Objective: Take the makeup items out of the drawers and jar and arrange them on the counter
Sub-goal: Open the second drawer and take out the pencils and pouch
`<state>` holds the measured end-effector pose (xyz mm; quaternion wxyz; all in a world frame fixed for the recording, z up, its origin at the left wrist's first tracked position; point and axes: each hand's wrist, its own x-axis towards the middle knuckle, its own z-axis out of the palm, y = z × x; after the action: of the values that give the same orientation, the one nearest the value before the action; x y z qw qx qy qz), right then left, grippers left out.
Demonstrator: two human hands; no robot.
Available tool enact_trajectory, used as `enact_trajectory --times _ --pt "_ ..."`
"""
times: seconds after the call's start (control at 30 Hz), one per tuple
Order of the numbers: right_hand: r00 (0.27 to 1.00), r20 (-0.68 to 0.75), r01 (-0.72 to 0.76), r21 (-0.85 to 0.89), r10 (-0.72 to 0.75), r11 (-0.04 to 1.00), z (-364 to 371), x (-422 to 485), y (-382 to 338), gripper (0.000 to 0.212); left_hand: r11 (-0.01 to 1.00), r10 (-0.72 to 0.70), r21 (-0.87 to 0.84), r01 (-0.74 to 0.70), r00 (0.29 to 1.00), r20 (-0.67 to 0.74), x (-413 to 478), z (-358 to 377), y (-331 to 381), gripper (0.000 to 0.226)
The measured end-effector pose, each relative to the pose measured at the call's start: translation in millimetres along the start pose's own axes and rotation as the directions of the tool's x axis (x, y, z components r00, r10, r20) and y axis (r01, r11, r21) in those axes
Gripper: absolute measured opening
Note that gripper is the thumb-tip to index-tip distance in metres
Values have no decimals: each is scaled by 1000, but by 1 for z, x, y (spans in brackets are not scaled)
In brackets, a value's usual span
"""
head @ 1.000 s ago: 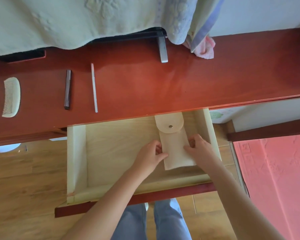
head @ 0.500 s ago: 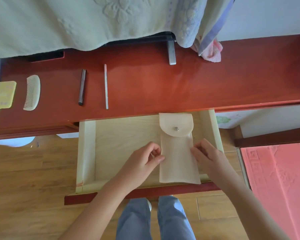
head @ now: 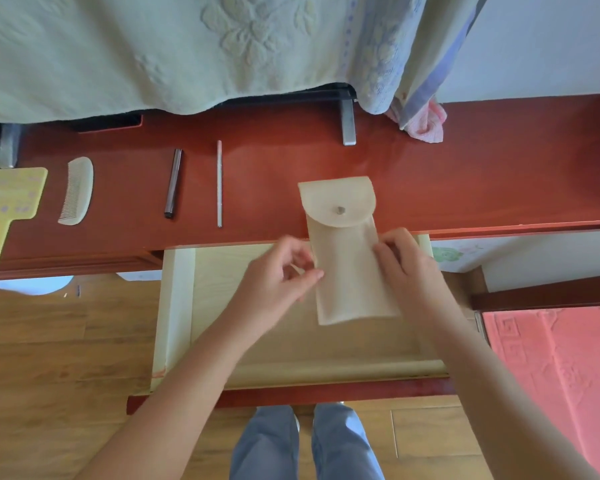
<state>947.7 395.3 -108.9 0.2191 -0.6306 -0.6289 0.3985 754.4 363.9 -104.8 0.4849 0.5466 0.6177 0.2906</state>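
A cream fabric pouch (head: 347,258) with a snap flap is held above the open drawer (head: 177,306), its flap end over the front edge of the red counter (head: 465,174). My left hand (head: 284,275) pinches its left edge and my right hand (head: 406,265) grips its right edge. On the counter lie a white slim stick (head: 219,183), a dark pencil (head: 173,183), a pale comb (head: 77,190) and a yellow hand mirror (head: 9,202) at the far left. The drawer's pale inside shows nothing else.
A pale green embossed cloth (head: 153,53) drapes a dark object at the counter's back, with a metal foot (head: 349,123) and a pink cloth (head: 426,123) beside it. A pink mat (head: 561,375) lies on the wooden floor at right. My legs stand below the drawer front.
Both hands have lifted the pouch out of the drawer and carried it away from me, so its flap now overlaps the counter's edge. The view has shifted, bringing the mirror into sight.
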Motion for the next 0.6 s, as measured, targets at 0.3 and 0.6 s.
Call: enact_trajectory --times 0.3,0.6 --pt "992 -86 79 -191 -97 978 38 90 -16 18 929 -2 370 -2 1000 10 96 -44 -8 71" --pt "984 -93 120 -276 -151 954 29 70 -2 22 759 72 649 -41 997 -21 119 -52 -6 68"
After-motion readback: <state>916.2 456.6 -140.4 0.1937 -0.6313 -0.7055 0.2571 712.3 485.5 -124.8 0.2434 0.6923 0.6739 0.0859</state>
